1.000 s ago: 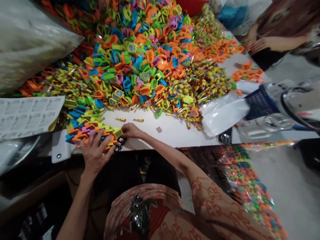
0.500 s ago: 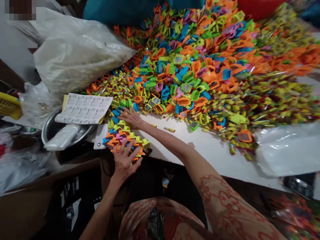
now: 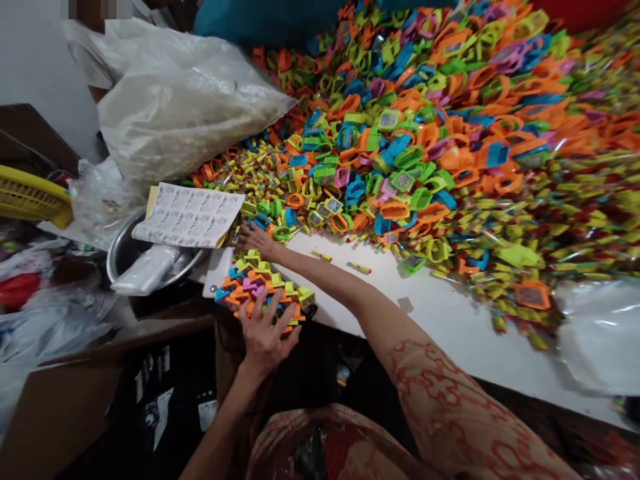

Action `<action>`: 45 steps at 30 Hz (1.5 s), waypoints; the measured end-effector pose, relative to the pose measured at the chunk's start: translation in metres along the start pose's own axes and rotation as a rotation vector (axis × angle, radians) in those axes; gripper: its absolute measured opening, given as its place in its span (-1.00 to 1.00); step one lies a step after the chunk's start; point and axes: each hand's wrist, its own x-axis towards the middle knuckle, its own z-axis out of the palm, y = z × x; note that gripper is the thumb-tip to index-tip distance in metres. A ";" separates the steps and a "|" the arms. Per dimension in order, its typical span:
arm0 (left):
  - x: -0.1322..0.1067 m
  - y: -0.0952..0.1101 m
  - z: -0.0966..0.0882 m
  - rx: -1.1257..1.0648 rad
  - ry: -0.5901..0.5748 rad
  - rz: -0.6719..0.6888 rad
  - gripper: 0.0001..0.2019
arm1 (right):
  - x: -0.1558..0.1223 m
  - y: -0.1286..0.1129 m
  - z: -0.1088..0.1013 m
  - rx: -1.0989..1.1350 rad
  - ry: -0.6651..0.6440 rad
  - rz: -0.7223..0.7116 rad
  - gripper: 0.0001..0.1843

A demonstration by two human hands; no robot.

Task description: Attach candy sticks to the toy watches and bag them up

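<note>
Left hand on the toy stack, right hand just beyond it

With the stack (image 3: pixel 257 283) of orange, yellow, blue and pink toys as the clock's centre and 12 at the top of the view, the left hand (image 3: pixel 263 333) lies at 6 o'clock. Its fingers are spread wide over the near side of the stack, touching it without closing round any single toy. The stack sits near the edge of the white table (image 3: pixel 385 300).

The right hand (image 3: pixel 260 243) is at 12, just beyond the stack; its fingertips are too dark to tell how far they are bent or whether they hold anything.

Between 10 and 11, beside the right hand, a printed sheet (image 3: pixel 193 217) lies partly over the metal bowl (image 3: pixel 111 257) at 9. A white sack (image 3: pixel 185 100) stands at 11. The large toy pile (image 3: pixel 400 143) spreads from 1 to 2, and two small tubes (image 3: pixel 359 268) lie towards 3.
</note>
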 end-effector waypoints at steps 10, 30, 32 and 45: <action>0.009 -0.017 0.000 -0.070 -0.081 0.067 -0.69 | -0.164 -0.005 -0.045 -0.031 -0.168 0.282 -0.71; 0.056 -0.006 0.065 -0.241 -0.108 0.047 -0.68 | -0.351 -0.120 -0.081 0.340 0.197 1.398 -0.59; 0.060 0.006 0.071 -0.245 -0.108 0.025 -0.67 | -0.333 -0.134 -0.067 0.406 0.106 1.477 -0.53; 0.080 0.025 0.060 -0.233 -0.253 0.066 -0.49 | -0.323 -0.108 -0.065 0.390 0.216 1.802 -0.79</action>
